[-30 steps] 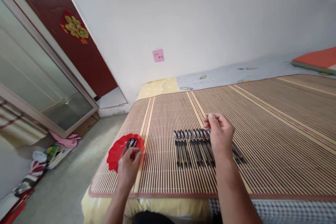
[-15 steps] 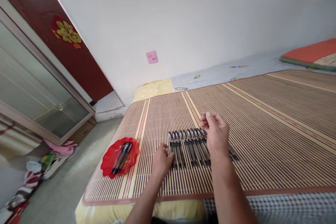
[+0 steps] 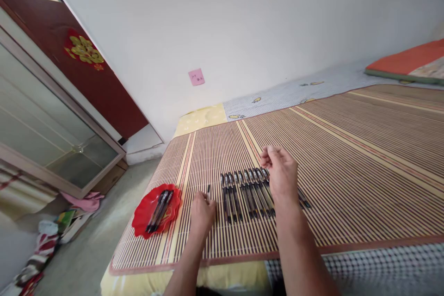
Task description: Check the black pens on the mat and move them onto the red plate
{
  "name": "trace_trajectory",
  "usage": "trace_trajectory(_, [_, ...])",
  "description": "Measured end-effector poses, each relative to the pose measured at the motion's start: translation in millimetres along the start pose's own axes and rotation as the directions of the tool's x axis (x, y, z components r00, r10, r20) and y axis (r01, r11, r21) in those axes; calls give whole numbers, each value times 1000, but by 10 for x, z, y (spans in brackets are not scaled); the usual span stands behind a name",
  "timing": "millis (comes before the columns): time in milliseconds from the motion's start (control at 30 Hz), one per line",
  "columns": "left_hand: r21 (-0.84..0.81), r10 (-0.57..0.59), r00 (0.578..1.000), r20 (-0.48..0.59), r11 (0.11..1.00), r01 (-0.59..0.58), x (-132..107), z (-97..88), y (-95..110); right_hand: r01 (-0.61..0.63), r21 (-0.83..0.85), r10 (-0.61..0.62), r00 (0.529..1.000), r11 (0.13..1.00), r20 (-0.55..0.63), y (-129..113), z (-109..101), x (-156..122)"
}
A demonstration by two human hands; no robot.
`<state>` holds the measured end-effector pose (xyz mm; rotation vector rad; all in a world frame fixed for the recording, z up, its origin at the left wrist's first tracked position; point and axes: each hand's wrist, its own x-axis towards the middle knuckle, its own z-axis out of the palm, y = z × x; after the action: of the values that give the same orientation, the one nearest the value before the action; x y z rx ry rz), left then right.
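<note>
Closed around a single dark pen (image 3: 208, 190), the left hand (image 3: 202, 213) rests low on the striped bamboo mat (image 3: 347, 157), with only the pen's upper end showing above the curled fingers; the rest of the barrel is hidden inside the fist. Just to the right of that grip lies a row of pens (image 3: 244, 189), laid side by side and roughly parallel on the mat, their ends pointing away from the person; the nearest pen of the row sits close beside the left knuckles but apart from them. Further right of the grip, the right hand (image 3: 281, 175) is raised over the far end of the same row, fingers curled loosely with thumb and forefinger drawn together; whether anything is pinched there cannot be told, and the hand covers several pens beneath it. To the left of the grip, near the mat's edge, sits a red scalloped dish (image 3: 143, 219) holding a few dark pens (image 3: 158, 204) lying together lengthwise. Beyond the grip, the mat runs up to a yellow and checked sheet (image 3: 204, 118) and a white wall bearing a small pink note (image 3: 196, 77). Far left of the grip stand a glass-fronted cabinet (image 3: 45, 134) and a dark red door (image 3: 83, 60) with a gold ornament.
</note>
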<state>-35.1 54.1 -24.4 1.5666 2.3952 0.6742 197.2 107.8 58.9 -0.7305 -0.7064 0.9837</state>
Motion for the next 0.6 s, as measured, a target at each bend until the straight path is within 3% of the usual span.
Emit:
trace_trajectory(267, [-82, 5, 994, 113, 997, 4, -45, 53, 271, -3, 39, 4, 1000, 999, -11, 41, -26, 37])
trace_trajectory(600, [45, 2, 989, 147, 999, -9, -42, 59, 341, -1, 59, 3, 1000, 998, -20, 85, -49, 100])
